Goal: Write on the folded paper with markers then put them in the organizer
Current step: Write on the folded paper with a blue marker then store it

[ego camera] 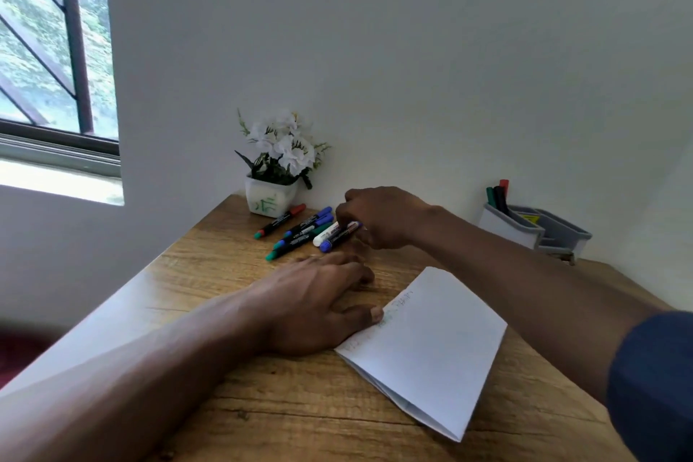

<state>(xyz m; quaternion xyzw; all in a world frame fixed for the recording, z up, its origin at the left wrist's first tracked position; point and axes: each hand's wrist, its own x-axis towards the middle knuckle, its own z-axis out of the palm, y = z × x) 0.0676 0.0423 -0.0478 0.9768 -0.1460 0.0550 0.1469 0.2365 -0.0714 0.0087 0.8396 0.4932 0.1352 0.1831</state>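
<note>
The folded white paper (427, 345) lies on the wooden table (300, 409), with faint writing near its left edge. My left hand (318, 308) rests flat on the table, its thumb touching the paper's left edge. Beyond it, my right hand (378, 217) pinches a blue-capped marker (339, 236) at the right end of a row of several markers (300, 231) lying on the table. The grey organizer (536, 231) stands at the back right against the wall and holds a few markers (497, 195) upright.
A white pot of white flowers (275, 176) stands at the table's back corner by the wall, just behind the markers. A window (56, 49) is at the left. The table's left edge runs diagonally beside my left forearm.
</note>
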